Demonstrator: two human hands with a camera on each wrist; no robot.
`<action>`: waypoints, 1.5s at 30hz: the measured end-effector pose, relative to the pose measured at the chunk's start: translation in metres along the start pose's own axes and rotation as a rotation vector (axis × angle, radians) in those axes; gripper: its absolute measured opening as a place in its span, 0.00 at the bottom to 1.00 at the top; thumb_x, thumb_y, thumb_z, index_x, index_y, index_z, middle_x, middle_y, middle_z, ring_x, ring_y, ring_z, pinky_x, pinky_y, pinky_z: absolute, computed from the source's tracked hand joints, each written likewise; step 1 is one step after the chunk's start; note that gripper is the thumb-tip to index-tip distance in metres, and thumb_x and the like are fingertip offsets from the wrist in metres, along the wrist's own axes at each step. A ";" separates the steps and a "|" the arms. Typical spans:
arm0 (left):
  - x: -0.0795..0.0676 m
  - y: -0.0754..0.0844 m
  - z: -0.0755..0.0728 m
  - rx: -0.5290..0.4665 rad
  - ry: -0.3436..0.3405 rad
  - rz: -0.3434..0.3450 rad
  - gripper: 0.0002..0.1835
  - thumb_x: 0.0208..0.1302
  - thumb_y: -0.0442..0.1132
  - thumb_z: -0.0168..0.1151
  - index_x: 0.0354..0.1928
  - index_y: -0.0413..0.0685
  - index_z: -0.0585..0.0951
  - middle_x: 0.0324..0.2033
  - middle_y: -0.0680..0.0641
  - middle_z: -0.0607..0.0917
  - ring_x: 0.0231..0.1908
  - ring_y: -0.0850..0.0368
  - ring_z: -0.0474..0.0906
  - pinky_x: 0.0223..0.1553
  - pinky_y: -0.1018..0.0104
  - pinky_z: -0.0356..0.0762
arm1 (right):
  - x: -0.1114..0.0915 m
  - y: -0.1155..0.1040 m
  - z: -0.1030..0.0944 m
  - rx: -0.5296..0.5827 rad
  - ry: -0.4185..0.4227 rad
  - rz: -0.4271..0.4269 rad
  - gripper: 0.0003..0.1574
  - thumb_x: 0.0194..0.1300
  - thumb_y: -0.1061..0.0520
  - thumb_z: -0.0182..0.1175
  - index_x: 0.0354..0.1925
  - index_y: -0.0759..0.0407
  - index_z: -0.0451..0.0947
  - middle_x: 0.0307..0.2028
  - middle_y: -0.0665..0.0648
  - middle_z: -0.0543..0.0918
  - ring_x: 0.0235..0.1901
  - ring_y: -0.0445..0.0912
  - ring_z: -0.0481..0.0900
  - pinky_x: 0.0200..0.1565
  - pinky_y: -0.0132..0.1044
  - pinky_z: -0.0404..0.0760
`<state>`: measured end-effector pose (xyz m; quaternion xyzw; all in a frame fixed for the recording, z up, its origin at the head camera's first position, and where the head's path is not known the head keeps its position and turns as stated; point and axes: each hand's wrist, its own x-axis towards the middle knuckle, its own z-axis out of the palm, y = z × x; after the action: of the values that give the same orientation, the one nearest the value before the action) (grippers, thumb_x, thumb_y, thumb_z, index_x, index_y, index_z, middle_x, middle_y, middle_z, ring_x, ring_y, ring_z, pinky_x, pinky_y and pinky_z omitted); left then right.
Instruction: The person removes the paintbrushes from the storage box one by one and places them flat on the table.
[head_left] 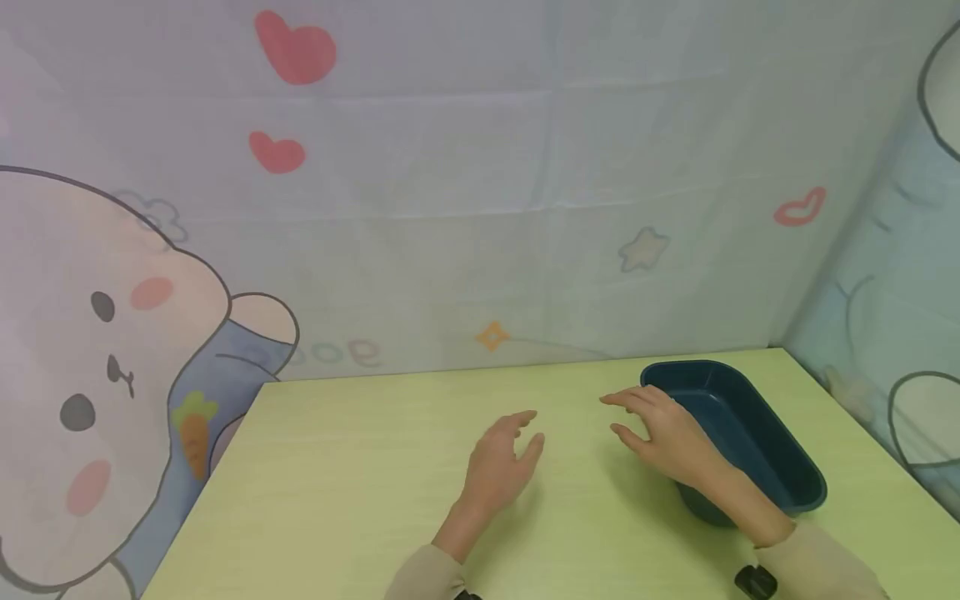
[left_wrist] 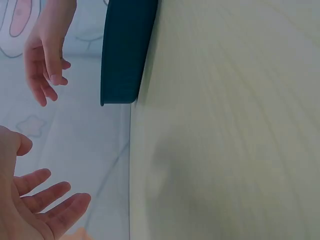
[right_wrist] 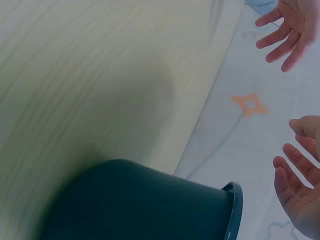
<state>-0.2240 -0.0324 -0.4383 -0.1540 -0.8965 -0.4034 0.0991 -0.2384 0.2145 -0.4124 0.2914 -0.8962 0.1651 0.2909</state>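
Note:
Over the middle of the table, my left hand (head_left: 498,467) hovers with its fingers relaxed and nothing in it. My right hand (head_left: 671,433) is held above the left side of a dark teal plastic basin (head_left: 776,442), its fingers loosely bent and holding nothing. In the head view the right hand and forearm hide part of the basin's near left rim. The left wrist view shows the basin's outer wall (left_wrist: 127,55) standing on the table, with both hands raised apart from it. In the right wrist view, the basin (right_wrist: 140,205) lies below the right hand (right_wrist: 302,185).
The pale yellow-green table (head_left: 337,467) meets a light cloth backdrop (head_left: 450,208) printed with hearts, a star and a cartoon animal. Another cloth (head_left: 900,333) hangs along the right side. The basin stands near the table's right edge.

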 end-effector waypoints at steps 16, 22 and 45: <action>0.012 0.028 0.037 -0.260 0.033 -0.089 0.20 0.61 0.51 0.53 0.55 0.58 0.73 0.48 0.52 0.79 0.46 0.53 0.76 0.38 0.68 0.74 | -0.015 0.024 -0.020 0.311 -0.076 0.163 0.23 0.53 0.57 0.64 0.50 0.49 0.74 0.39 0.45 0.74 0.28 0.34 0.70 0.22 0.26 0.73; 0.014 0.036 0.052 -0.339 0.020 -0.111 0.19 0.60 0.51 0.54 0.53 0.59 0.74 0.47 0.52 0.79 0.43 0.56 0.76 0.33 0.74 0.74 | -0.024 0.033 -0.028 0.304 -0.085 0.202 0.24 0.54 0.56 0.64 0.51 0.49 0.73 0.40 0.47 0.75 0.29 0.31 0.68 0.24 0.26 0.74; 0.032 0.066 0.095 -0.535 0.052 -0.172 0.16 0.56 0.46 0.59 0.48 0.55 0.78 0.42 0.50 0.81 0.34 0.61 0.78 0.22 0.77 0.77 | -0.046 0.068 -0.051 0.401 -0.107 0.351 0.27 0.57 0.55 0.61 0.55 0.55 0.70 0.41 0.40 0.75 0.36 0.35 0.75 0.33 0.28 0.77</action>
<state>-0.2354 0.0868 -0.4446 -0.0876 -0.7651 -0.6365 0.0431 -0.2284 0.3112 -0.4096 0.1916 -0.8965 0.3716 0.1463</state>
